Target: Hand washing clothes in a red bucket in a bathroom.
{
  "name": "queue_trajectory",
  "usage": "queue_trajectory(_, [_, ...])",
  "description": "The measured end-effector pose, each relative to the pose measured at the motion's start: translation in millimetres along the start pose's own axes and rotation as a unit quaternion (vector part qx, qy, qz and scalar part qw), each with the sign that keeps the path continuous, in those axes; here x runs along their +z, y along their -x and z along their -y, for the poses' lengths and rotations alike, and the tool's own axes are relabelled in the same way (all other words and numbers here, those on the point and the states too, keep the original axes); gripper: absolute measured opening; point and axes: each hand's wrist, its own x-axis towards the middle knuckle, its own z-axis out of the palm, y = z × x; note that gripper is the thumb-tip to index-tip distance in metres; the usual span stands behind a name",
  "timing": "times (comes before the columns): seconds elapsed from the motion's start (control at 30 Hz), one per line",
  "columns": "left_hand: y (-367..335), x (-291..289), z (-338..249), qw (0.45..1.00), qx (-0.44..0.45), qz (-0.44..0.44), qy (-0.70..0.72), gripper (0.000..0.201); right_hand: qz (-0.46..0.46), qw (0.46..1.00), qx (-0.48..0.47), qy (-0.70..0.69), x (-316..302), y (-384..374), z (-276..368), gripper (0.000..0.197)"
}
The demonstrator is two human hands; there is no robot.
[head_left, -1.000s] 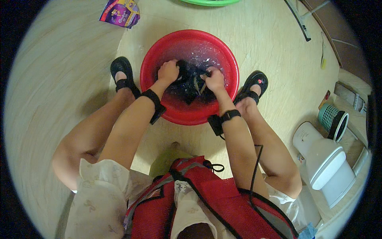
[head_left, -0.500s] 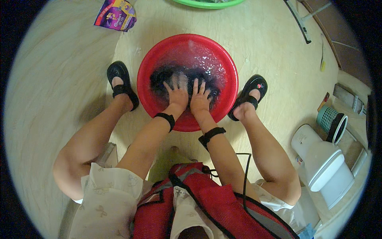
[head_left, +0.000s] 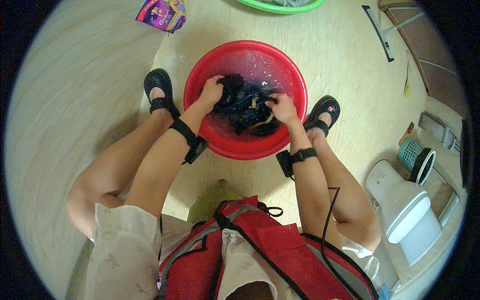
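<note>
A red round basin (head_left: 245,148) of cloudy, sudsy water stands on the floor between my feet. In it lies a soaked dark garment (head_left: 242,111), bunched up, with a small tan tag or fitting and a pale strip showing on it. My left hand (head_left: 213,92) pinches a dark fold at the garment's left, inside the basin's left rim. On the other side, my right hand (head_left: 283,108) grips the garment's right edge between thumb and fingers. Part of the cloth is under the water, so its full shape is hidden.
A purple pouch (head_left: 162,15) lies at the far left, and a green basin (head_left: 287,7) with cloth stands at the far edge. My black shoes (head_left: 159,90) flank the red basin. To the right are a floor squeegee (head_left: 379,34), a white toilet (head_left: 407,210) and a green wastebasket (head_left: 410,152).
Both hands have moved apart, from lying spread on the submerged garment to gripping its left and right sides. More of the dark cloth shows above the water.
</note>
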Motion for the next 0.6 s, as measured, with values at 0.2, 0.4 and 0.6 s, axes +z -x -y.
queue_trajectory(0.2, [37.0,-46.4,-8.0,0.995,0.093,0.006,0.048,0.03,0.016,0.961,-0.021,-0.277,-25.3,44.7,10.5,0.03])
queue_trajectory(0.4, [84.7,-84.7,-37.3,0.968,0.187,0.104,-0.134,0.037,-0.023,0.949,0.132,-0.287,-73.4,76.5,49.0,0.033])
queue_trajectory(0.6, [95.5,-55.4,-23.4,0.85,0.302,0.047,-0.428,0.039,-0.076,0.995,0.056,-0.029,-34.2,74.3,67.4,0.082])
